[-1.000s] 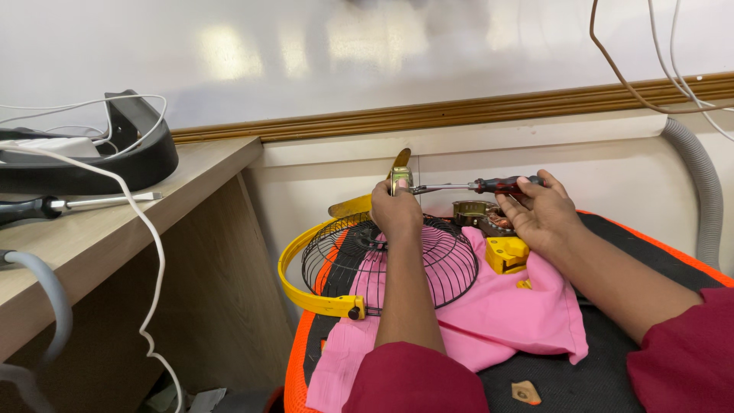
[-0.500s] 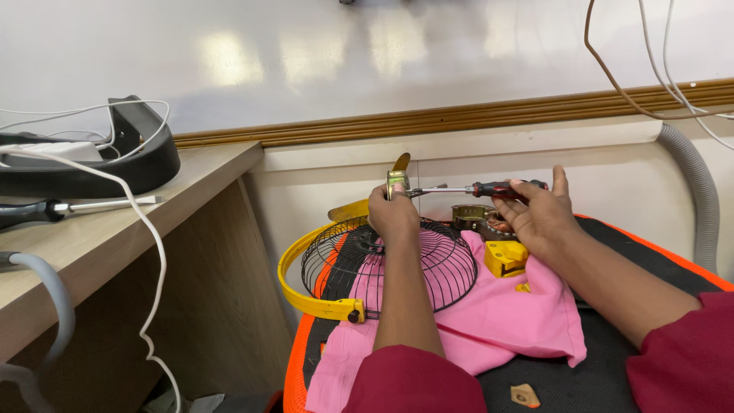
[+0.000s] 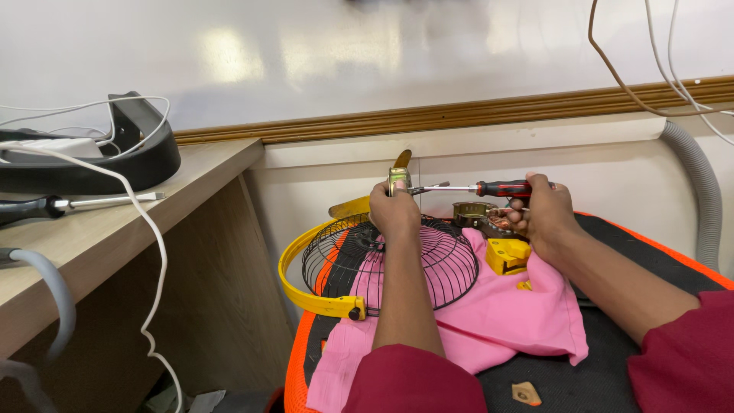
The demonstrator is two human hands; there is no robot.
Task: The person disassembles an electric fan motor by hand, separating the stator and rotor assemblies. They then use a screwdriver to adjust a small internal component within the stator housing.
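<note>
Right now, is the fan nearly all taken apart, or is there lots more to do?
Partly, it seems. The black wire guard with its yellow rim already lies loose on the pink cloth, and a yellow piece sits beside it. In hand: the left hand grips a small metal part while the right hand turns a screwdriver into it. A metal ring part still waits behind.

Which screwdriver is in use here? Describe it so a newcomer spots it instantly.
Start at the black wire fan guard lying on the pink cloth. Just above it, the right hand holds a screwdriver level, tip toward the small metal part in the left hand. Its red-and-black handle sets it apart from the black-handled screwdriver on the wooden desk.
</note>
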